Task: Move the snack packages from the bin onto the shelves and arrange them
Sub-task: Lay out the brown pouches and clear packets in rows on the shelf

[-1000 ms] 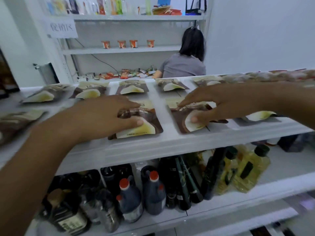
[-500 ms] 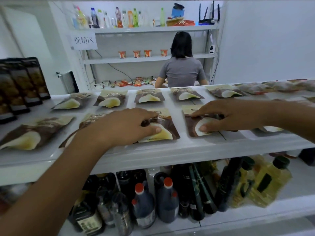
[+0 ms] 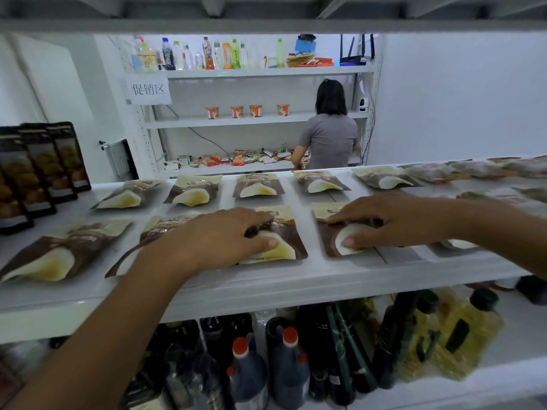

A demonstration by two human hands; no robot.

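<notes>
Brown-and-cream snack packages lie flat in two rows on the white shelf (image 3: 296, 279). My left hand (image 3: 219, 235) rests flat on a front-row package (image 3: 288, 247), thumb on its pale lower part. My right hand (image 3: 393, 220) presses on the neighbouring package (image 3: 328, 241) to the right, fingers spread over its top and thumb on its cream patch. Another package (image 3: 159, 229) lies partly under my left wrist, and one more (image 3: 59, 250) sits further left. Several packages line the back row (image 3: 257, 187). No bin is in view.
Tall dark pouches (image 3: 38, 170) stand at the shelf's left end. The shelf below holds dark sauce bottles (image 3: 290, 368) and yellow oil bottles (image 3: 464, 335). A shelf board (image 3: 266, 25) runs close overhead. A person (image 3: 328, 134) works at a far rack.
The view has lifted and shifted, showing more of the shelf's left end and the board overhead. Both hands stay on the same two packages, barely moved.
</notes>
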